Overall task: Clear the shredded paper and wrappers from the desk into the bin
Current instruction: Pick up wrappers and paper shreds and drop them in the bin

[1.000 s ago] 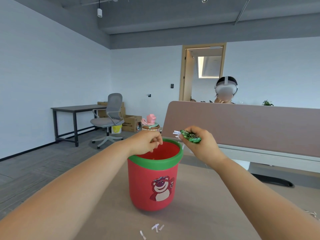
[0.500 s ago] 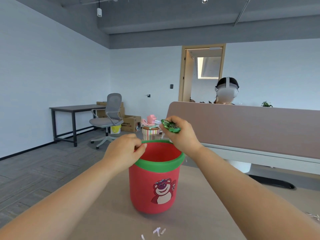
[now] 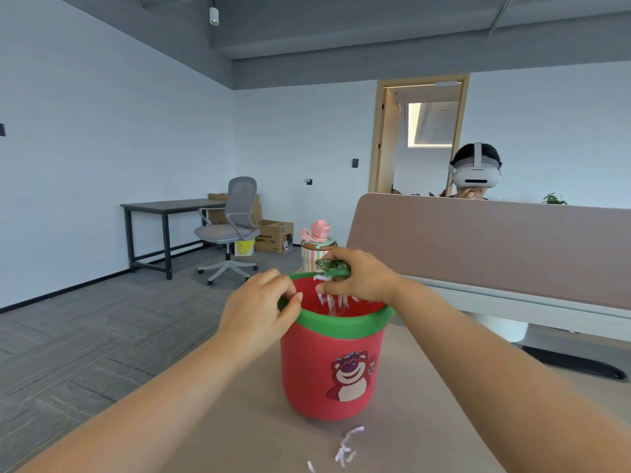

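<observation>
A red bin [image 3: 327,373] with a green rim and a bear picture stands on the brown desk [image 3: 239,438]. My left hand [image 3: 259,308] pinches the bin's rim on its left side. Over the bin's mouth, my right hand [image 3: 362,278] is loosening its hold on a crumpled green wrapper [image 3: 333,265], which is still at the fingers. White paper shreds [image 3: 329,298] are dropping from that hand into the bin. A few more white shreds [image 3: 345,448] lie on the desk in front of the bin.
A brown partition panel [image 3: 495,247] rises behind the desk, with a person in a white headset [image 3: 474,172] beyond it. On the floor to the left are a grey office chair [image 3: 232,230], a dark table [image 3: 164,213], cardboard boxes [image 3: 273,235] and a striped stool [image 3: 316,254].
My right hand moved left over the bin and loosened, and paper shreds now fall in. My left hand shifted from above the bin to pinching its left rim.
</observation>
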`<state>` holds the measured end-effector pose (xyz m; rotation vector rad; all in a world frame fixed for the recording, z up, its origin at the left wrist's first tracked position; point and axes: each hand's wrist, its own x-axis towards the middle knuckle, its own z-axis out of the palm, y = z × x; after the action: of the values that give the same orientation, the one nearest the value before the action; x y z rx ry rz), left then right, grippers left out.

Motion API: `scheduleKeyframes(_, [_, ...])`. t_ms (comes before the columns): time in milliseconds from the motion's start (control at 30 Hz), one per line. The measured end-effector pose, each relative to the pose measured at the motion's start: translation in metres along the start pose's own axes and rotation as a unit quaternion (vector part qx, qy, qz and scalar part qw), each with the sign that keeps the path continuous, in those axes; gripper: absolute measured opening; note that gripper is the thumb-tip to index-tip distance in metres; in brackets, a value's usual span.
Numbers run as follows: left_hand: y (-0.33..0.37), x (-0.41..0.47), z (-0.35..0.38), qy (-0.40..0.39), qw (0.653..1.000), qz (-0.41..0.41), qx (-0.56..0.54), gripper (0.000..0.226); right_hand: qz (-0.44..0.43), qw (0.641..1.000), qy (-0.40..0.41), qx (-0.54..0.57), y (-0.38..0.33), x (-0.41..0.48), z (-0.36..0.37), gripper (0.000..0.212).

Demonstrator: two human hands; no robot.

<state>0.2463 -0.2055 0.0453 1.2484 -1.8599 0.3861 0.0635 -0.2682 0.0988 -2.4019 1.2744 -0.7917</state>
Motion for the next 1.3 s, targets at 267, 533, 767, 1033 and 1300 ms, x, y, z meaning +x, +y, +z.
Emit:
scheduleKeyframes(267, [-0.002,-0.001,0.005,0.011,1.000,-0.003,-0.003,0.042,-0.005,0.998,-0.059,-0.024,0.001,-0.013,-0.004,0.045])
scheduleKeyframes(533, [0.003,-0.002,0.003,0.008,1.000,-0.007,0.004,0.048,-0.038,0.999,0.017,0.023,0.003,-0.021,0.004,0.012])
scheduleKeyframes(767, [0.007,-0.003,-0.001,-0.004,1.000,-0.021,0.011,0.022,-0.038,0.999,0.027,-0.010,-0.004,-0.027,0.001,0.031])
scheduleKeyframes(1033, [0.013,-0.008,-0.005,-0.025,0.999,-0.030,-0.005,0.018,-0.048,0.996,0.068,-0.016,-0.011,-0.045,-0.001,0.031])
scheduleKeyframes(1300, [0.039,-0.052,-0.011,-0.011,0.996,0.083,-0.041,0.021,-0.065,0.973,0.218,0.033,-0.006,-0.094,0.001,0.021])
